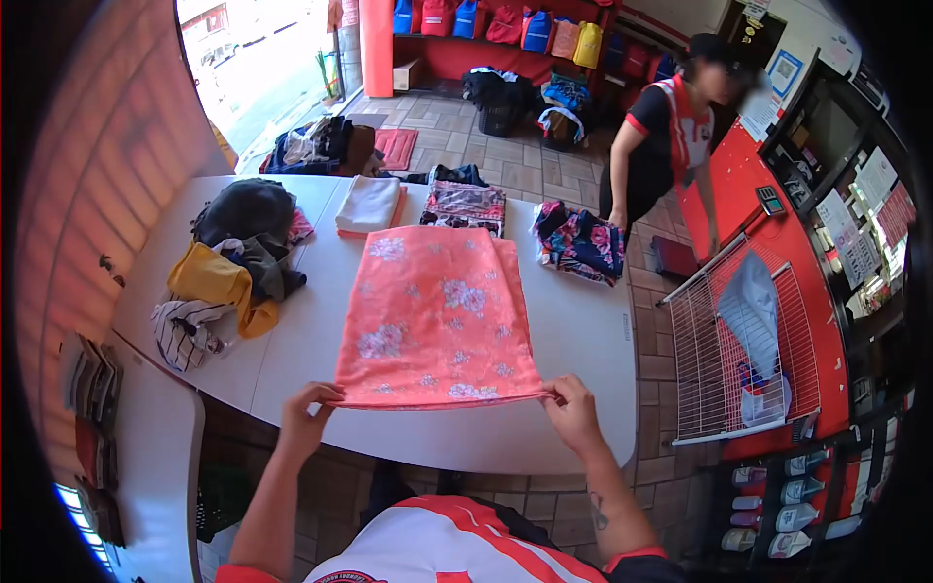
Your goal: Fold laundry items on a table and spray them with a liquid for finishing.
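A folded coral floral cloth (437,321) lies on the white table (568,437). My left hand (310,412) pinches its near left corner, and my right hand (572,408) pinches the near right corner, so the near edge is stretched between them. Beyond the cloth are a folded white cloth (368,204) on coral fabric, a folded patterned stack (464,200), and a dark floral folded stack (579,240) to the right. To the left sits a loose pile with a dark grey garment (244,211), a yellow garment (219,280) and a striped garment (186,328).
Another person (663,138) stands beyond the table at the right, by a red counter (809,270). A white wire rack (729,350) stands right of the table. Laundry heaps (321,149) and baskets (499,109) are on the far side. A smaller white table (160,430) is at the left.
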Demonstrator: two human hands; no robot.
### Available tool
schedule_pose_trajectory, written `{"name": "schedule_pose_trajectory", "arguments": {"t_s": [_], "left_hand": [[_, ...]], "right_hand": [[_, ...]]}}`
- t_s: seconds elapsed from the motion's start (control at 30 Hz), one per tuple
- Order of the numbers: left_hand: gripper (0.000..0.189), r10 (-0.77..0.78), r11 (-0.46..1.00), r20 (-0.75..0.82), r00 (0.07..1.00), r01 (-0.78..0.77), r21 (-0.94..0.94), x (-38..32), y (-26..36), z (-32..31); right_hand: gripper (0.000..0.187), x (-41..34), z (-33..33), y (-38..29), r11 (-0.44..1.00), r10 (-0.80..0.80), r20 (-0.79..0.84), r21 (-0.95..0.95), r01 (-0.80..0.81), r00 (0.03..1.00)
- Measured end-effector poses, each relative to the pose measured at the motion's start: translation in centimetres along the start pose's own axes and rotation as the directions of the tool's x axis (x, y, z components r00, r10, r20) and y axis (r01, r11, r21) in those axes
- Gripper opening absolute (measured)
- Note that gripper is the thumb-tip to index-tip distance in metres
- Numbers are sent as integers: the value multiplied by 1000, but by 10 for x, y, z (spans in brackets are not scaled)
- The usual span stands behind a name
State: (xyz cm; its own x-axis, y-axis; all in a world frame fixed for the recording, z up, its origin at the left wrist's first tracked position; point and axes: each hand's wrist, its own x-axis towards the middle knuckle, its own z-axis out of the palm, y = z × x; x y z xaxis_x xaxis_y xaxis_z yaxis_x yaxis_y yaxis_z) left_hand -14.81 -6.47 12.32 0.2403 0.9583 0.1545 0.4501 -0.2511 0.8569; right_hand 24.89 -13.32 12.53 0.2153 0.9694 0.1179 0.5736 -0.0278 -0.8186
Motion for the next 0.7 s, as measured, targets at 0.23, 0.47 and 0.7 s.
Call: {"name": "schedule_pose_trajectory", "arguments": {"t_s": [0.23,0.47,0.7], "left_hand": [[23,-51,970,98,994,26,244,-46,-115,49],[23,-58,942,258,964,-32,333,-2,-102,50],[38,113,799,498,860,-376,469,4,-110,84]], "right_hand": [[16,-65,84,99,963,158,247,-254,-93,956],[14,-56,85,102,935,238,293,-327,-136,926],[18,-36,67,79,941,304,78,-183,-286,949]]}}
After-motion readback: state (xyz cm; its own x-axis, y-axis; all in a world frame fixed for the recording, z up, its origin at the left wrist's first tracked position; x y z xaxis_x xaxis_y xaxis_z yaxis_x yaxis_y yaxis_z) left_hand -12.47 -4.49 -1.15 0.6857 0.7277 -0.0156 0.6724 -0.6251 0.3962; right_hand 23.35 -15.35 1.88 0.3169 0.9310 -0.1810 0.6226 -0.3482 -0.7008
